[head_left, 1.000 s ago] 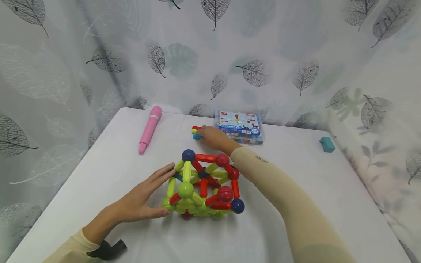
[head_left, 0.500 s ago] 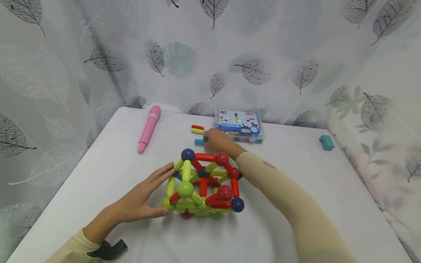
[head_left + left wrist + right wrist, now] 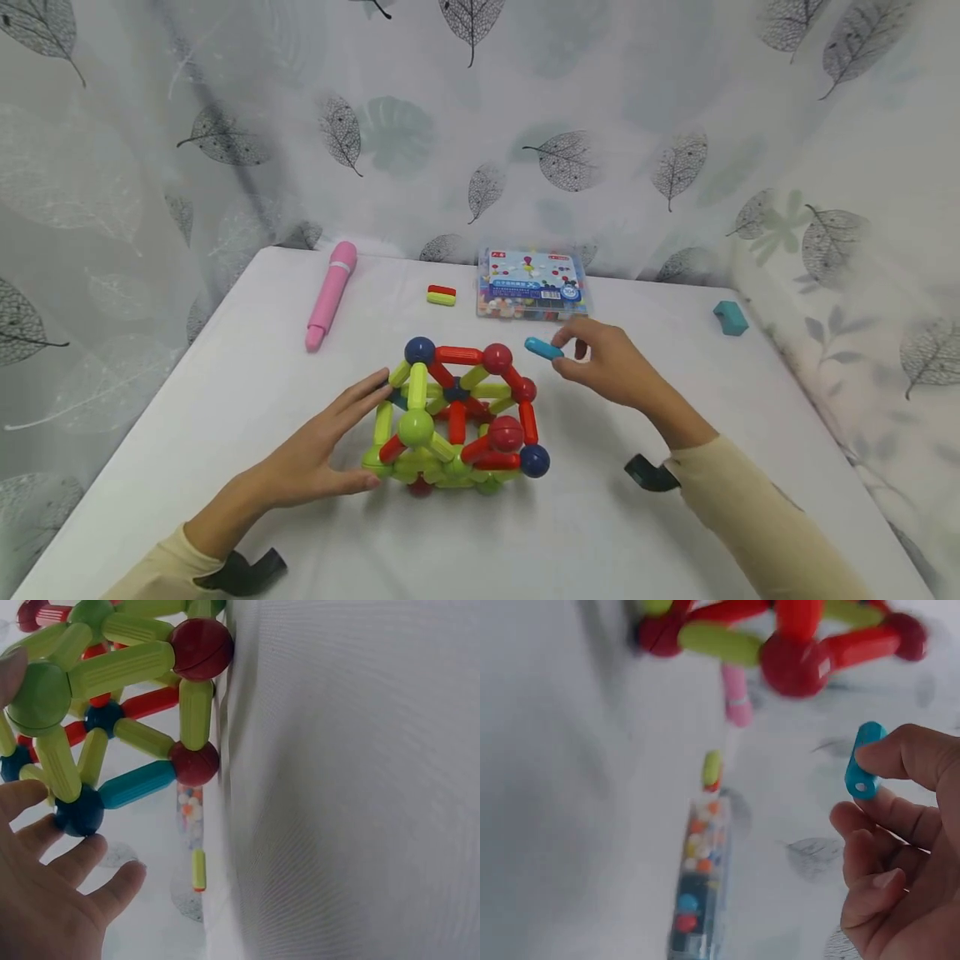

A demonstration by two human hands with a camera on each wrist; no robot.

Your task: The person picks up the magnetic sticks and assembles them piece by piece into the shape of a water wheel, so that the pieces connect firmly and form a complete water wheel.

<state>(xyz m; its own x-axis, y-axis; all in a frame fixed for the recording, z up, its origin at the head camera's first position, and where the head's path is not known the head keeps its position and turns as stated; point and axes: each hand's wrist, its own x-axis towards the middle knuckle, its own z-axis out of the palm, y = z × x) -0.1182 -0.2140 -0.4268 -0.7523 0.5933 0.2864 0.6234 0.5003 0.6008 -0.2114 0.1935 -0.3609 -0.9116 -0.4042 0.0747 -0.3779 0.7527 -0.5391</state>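
Observation:
A frame of magnetic rods and balls [image 3: 457, 421] in yellow-green, red and dark blue stands on the white table. My left hand [image 3: 315, 454] rests along its left side with the fingers spread and fairly straight. In the left wrist view, its fingertips [image 3: 90, 851] touch a dark blue ball [image 3: 79, 812]. Off the frame's upper right, my right hand [image 3: 611, 362] pinches a blue magnetic rod [image 3: 543, 347] between thumb and fingers. That rod [image 3: 865, 759] is apart from the frame in the right wrist view, its near end showing.
Behind the frame lie a red and a yellow-green rod [image 3: 442, 295] side by side. A clear plastic box [image 3: 532, 307] with a printed label sits at the table's back. A pink wand-shaped object [image 3: 331, 296] lies back left; a teal block [image 3: 731, 318] lies far right.
My right hand has lifted the blue rod from beside the red and yellow-green rods and carried it right and nearer to me. The left hand has stayed against the frame.

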